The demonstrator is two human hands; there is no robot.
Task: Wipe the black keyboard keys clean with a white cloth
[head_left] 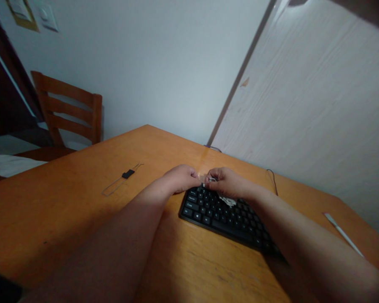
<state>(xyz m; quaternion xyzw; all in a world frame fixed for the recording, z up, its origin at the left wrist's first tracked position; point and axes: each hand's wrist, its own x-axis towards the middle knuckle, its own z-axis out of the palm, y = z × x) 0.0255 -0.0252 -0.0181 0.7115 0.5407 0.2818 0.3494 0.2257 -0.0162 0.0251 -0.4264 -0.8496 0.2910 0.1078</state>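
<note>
A black keyboard (221,216) lies on the orange wooden table (82,210). Both my hands meet at its far left corner. My left hand (182,178) is closed, its fingers curled at the keyboard's top edge. My right hand (225,182) is closed in a pinch on a small pale wad, perhaps tissue or cloth (227,200), which trails over the keys below the palm. The fingertips of both hands almost touch. My forearms cover the near part of the table and the keyboard's right end.
A wire keycap puller with a black handle (126,174) lies on the table to the left. A white stick-like object (342,233) lies near the right edge. A thin cable (272,179) runs behind the keyboard. A wooden chair (69,111) stands at the far left, by the wall.
</note>
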